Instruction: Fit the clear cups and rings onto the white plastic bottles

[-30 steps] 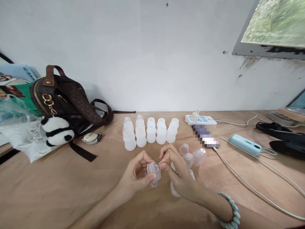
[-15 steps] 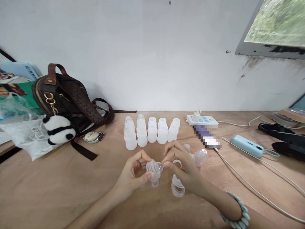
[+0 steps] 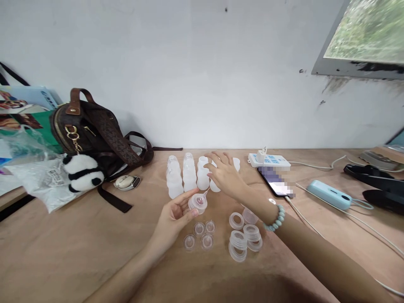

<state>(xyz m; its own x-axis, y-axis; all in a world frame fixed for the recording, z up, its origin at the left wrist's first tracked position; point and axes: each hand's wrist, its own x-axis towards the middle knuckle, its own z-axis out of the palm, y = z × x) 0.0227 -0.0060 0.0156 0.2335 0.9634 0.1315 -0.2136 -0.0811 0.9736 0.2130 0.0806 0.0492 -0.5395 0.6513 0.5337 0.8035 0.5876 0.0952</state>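
Head view: the left hand [image 3: 173,217], palm up and forearm low over the wooden table [image 3: 63,244], pinches a small clear cap assembly [image 3: 198,202] between thumb and fingertips, just above four loose nipples [image 3: 199,235]. The right hand [image 3: 224,176] stretches forward, fingers spread, over the row of translucent bottles [image 3: 189,176], touching one.

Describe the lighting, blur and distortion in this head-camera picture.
Head view: soft, even light, only faint shadows under the bottles and rings; wide-angle lens bows the table edges; the phone screen is pixelated; the right hand is slightly soft; the left hand and its cap are sharp.
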